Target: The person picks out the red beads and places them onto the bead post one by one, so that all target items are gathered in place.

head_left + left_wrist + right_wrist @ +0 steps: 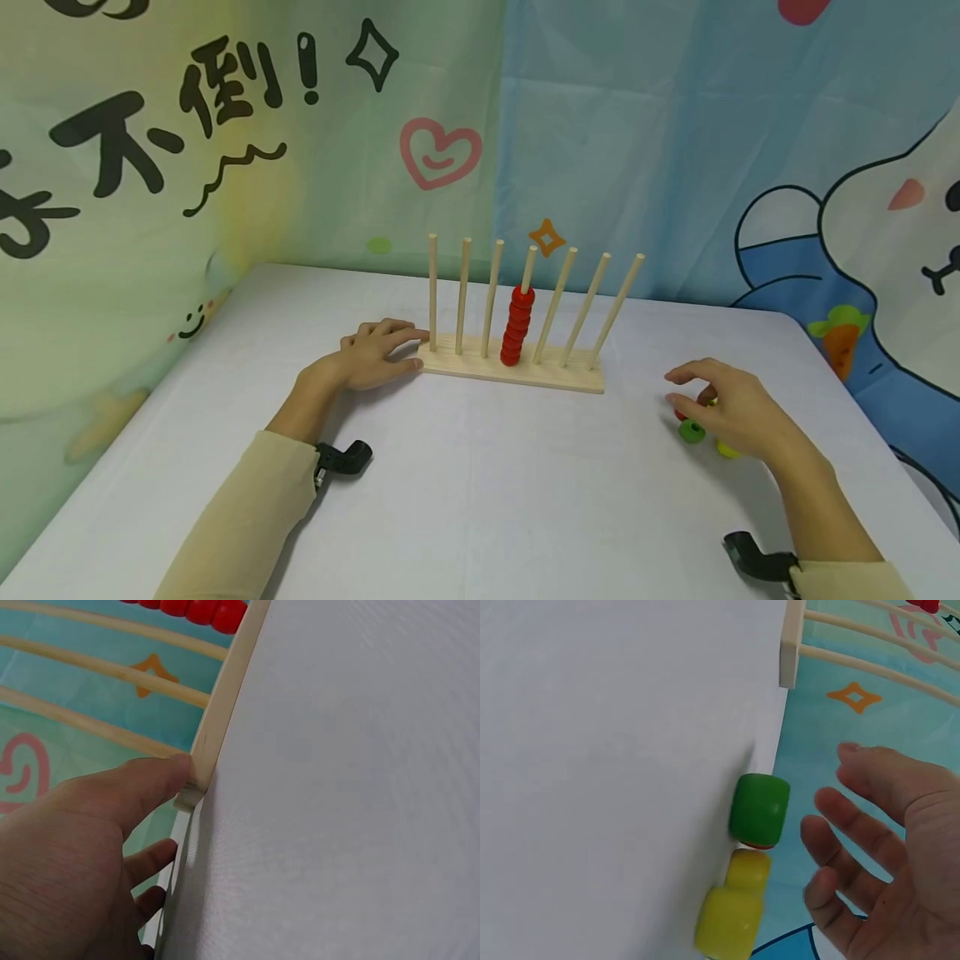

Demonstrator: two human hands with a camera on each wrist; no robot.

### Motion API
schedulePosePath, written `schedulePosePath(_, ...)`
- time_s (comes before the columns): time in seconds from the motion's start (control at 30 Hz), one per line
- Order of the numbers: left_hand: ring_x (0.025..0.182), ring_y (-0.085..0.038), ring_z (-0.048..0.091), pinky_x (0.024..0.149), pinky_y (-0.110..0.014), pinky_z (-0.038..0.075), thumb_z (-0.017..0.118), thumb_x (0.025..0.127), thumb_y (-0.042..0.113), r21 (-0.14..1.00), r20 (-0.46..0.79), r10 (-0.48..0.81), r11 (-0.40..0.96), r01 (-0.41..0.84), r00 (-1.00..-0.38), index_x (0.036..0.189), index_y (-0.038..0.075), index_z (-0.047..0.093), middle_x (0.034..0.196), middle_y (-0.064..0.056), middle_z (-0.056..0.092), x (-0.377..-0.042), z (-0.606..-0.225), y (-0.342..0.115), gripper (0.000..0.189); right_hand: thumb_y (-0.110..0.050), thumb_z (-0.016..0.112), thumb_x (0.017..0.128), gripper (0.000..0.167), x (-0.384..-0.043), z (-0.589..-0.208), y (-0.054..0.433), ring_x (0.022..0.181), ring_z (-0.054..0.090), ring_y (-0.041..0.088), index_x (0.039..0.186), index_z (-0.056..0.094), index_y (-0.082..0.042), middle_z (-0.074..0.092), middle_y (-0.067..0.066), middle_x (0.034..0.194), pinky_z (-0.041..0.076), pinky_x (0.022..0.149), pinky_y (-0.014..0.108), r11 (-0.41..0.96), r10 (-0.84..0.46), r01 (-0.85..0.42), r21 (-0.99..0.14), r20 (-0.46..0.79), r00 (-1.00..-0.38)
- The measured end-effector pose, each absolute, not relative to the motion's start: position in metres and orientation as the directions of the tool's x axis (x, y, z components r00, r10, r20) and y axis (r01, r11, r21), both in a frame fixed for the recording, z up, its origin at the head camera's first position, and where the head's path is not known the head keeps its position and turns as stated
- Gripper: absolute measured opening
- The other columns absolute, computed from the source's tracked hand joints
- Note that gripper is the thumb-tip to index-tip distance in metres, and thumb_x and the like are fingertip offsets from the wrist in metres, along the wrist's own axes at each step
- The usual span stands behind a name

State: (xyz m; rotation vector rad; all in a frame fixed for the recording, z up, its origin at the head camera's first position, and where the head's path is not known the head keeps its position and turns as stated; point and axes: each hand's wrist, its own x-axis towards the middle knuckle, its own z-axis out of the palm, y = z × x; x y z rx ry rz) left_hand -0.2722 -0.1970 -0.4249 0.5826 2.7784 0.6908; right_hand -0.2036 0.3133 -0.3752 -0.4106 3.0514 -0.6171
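Observation:
A wooden peg stand (517, 375) has a row of upright pegs on a flat base. Red beads (517, 327) are stacked on its middle peg. My left hand (377, 354) holds the left end of the base, thumb at the front corner and index finger toward the back. Above a small group of loose beads on the right hovers my right hand (738, 408), fingers loosely bent and nothing between them. The group has a green bead (759, 810), a large yellow bead (731, 922), a smaller yellow bead (748, 870) and a red bead (679, 414), partly hidden.
A white cloth (480, 500) covers the table. Behind it hangs a printed backdrop (615, 125) with writing and cartoon figures. Black wrist cameras sit on both forearms, the left camera (345, 458) and the right camera (757, 560).

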Motion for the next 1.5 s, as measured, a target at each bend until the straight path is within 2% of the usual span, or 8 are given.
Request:
schedulePosePath(0.2, 0.147, -0.045, 0.024, 0.107, -0.071, 0.023, 0.051, 0.103, 0.055, 0.484, -0.127, 0.43, 0.813, 0.322, -0.894, 0.156, 0.033, 0.043, 0.166, -0.007, 0.029, -0.273, -0.425, -0.198, 0.059, -0.028, 0.073, 0.096, 0.038, -0.204, -0.377, 0.318, 0.089, 0.062, 0.026, 0.126, 0.067, -0.006, 0.068, 0.019, 0.122, 0.051, 0.066, 0.031, 0.911, -0.21, -0.211, -0.355, 0.04, -0.977)
schedulePosePath(0.53, 0.147, -0.046, 0.023, 0.107, -0.071, 0.023, 0.052, 0.102, 0.055, 0.484, -0.129, 0.422, 0.816, 0.315, -0.897, 0.156, 0.033, 0.043, 0.166, -0.007, 0.029, -0.272, -0.424, -0.198, 0.059, -0.032, 0.073, 0.096, 0.039, -0.205, -0.378, 0.321, 0.078, 0.064, 0.018, 0.123, 0.069, -0.005, 0.069, 0.022, 0.123, 0.053, 0.067, 0.036, 0.911, -0.247, -0.225, -0.346, -0.021, -0.969)
schedulePosePath(0.63, 0.147, -0.047, 0.023, 0.107, -0.072, 0.023, 0.052, 0.102, 0.056, 0.48, -0.131, 0.423, 0.818, 0.316, -0.897, 0.156, 0.033, 0.043, 0.166, -0.007, 0.029, -0.273, -0.425, -0.198, 0.059, -0.033, 0.072, 0.097, 0.039, -0.204, -0.378, 0.32, 0.082, 0.067, 0.022, 0.123, 0.069, -0.004, 0.068, 0.024, 0.124, 0.057, 0.073, 0.046, 0.912, -0.252, -0.228, -0.342, -0.027, -0.967)
schedulePosePath(0.77, 0.147, -0.047, 0.024, 0.107, -0.071, 0.023, 0.052, 0.102, 0.056, 0.476, -0.133, 0.422, 0.821, 0.315, -0.897, 0.156, 0.034, 0.043, 0.165, -0.007, 0.029, -0.273, -0.425, -0.197, 0.059, -0.035, 0.072, 0.097, 0.04, -0.205, -0.38, 0.321, 0.092, 0.07, 0.032, 0.122, 0.069, -0.004, 0.068, 0.024, 0.123, 0.056, 0.082, 0.058, 0.91, -0.26, -0.233, -0.343, -0.033, -0.965)
schedulePosePath(0.87, 0.146, -0.047, 0.024, 0.107, -0.071, 0.024, 0.052, 0.102, 0.055, 0.476, -0.134, 0.419, 0.822, 0.313, -0.898, 0.156, 0.034, 0.043, 0.165, -0.007, 0.03, -0.274, -0.425, -0.197, 0.059, -0.034, 0.073, 0.097, 0.038, -0.206, -0.382, 0.319, 0.097, 0.07, 0.037, 0.121, 0.07, -0.005, 0.069, 0.021, 0.121, 0.054, 0.086, 0.061, 0.906, -0.271, -0.24, -0.349, -0.043, -0.962)
schedulePosePath(1.03, 0.147, -0.046, 0.024, 0.106, -0.07, 0.024, 0.052, 0.102, 0.055, 0.483, -0.131, 0.423, 0.817, 0.315, -0.897, 0.156, 0.034, 0.043, 0.166, -0.006, 0.029, -0.274, -0.424, -0.196, 0.059, -0.026, 0.077, 0.093, 0.032, -0.207, -0.386, 0.317, 0.093, 0.071, 0.033, 0.119, 0.071, -0.007, 0.07, 0.018, 0.117, 0.056, 0.084, 0.058, 0.9, -0.29, -0.252, -0.355, -0.056, -0.955)
schedulePosePath(1.27, 0.147, -0.046, 0.024, 0.107, -0.07, 0.024, 0.053, 0.102, 0.055, 0.48, -0.127, 0.415, 0.82, 0.31, -0.901, 0.156, 0.034, 0.043, 0.165, -0.006, 0.03, -0.273, -0.422, -0.196, 0.058, -0.01, 0.075, 0.092, 0.02, -0.209, -0.388, 0.312, 0.082, 0.065, 0.02, 0.111, 0.071, -0.007, 0.07, 0.011, 0.11, 0.057, 0.076, 0.045, 0.878, -0.338, -0.309, -0.366, -0.016, -0.941)
schedulePosePath(1.5, 0.146, -0.046, 0.025, 0.106, -0.07, 0.025, 0.052, 0.102, 0.055, 0.479, -0.127, 0.418, 0.82, 0.313, -0.899, 0.156, 0.033, 0.043, 0.165, -0.007, 0.03, -0.273, -0.424, -0.197, 0.059, -0.012, 0.074, 0.093, 0.022, -0.211, -0.389, 0.306, 0.092, 0.07, 0.03, 0.114, 0.071, -0.006, 0.067, 0.013, 0.113, 0.058, 0.083, 0.054, 0.88, -0.333, -0.309, -0.36, -0.004, -0.943)
